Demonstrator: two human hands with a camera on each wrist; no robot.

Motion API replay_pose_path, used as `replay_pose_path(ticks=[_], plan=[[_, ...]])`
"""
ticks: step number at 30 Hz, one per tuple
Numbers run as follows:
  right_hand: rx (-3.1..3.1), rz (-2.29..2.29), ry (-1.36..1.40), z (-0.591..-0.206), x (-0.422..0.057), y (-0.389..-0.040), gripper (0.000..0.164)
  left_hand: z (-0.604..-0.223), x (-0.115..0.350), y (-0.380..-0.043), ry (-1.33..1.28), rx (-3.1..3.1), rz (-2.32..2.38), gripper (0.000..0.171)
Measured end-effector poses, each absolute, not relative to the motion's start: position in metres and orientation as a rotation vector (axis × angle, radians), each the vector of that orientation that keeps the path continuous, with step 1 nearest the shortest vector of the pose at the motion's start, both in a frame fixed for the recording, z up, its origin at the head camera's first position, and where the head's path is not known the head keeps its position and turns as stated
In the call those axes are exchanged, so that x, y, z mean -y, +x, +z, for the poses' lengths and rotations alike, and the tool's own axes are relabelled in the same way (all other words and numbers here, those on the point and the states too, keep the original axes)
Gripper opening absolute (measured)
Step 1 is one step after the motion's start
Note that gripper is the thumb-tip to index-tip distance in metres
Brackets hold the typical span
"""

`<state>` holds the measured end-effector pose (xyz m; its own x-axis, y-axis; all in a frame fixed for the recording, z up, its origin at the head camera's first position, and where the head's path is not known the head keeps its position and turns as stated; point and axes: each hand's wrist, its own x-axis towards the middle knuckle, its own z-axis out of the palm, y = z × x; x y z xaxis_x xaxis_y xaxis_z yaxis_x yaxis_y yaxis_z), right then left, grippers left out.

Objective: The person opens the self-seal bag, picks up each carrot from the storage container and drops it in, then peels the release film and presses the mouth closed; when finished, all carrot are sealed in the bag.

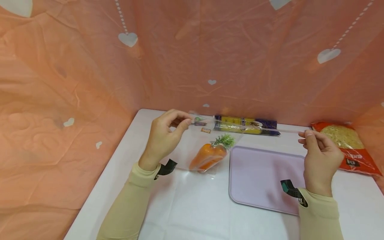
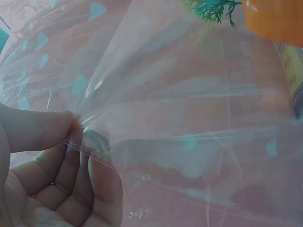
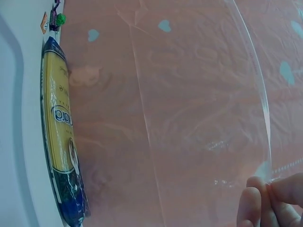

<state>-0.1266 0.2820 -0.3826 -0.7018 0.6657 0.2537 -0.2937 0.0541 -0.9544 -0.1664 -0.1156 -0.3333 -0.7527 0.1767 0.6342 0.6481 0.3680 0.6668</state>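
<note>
A clear plastic bag is stretched between my two hands, its top edge drawn out as a thin straight line. My left hand pinches that edge at the left between thumb and fingers. At the other end, my right hand pinches it with the fingertips. Low in the bag an orange vegetable with feathery green leaves shows through the film; its exact kind is hard to tell. The left wrist view has the left thumb pressed to the film's seam.
Behind the bag lies a yellow and dark blue packet, perhaps of pasta. A small purple and green item is beside it. The pale lilac tray lies before the right hand. A red packet sits at the far right, against the orange cloth.
</note>
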Motion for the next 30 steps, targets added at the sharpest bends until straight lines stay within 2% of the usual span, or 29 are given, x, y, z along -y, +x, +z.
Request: replay_pose_path(ticks=[19, 24, 30], plan=[[1.481, 1.855, -0.461, -0.382, -0.303, -0.117, 0.041, -0.335, 0.116, -0.166, -0.728, 2.187, -1.399, 0.011], [1.555, 1.855, -0.584, -0.389, -0.308, -0.108, 0.040, -0.336, 0.116, -0.166, -0.730, 2.202, -1.385, 0.009], [1.648, 1.888, -0.797, -0.396, -0.316, -0.099, 0.048, -0.336, 0.113, -0.165, -0.755, 2.216, -1.379, 0.007]])
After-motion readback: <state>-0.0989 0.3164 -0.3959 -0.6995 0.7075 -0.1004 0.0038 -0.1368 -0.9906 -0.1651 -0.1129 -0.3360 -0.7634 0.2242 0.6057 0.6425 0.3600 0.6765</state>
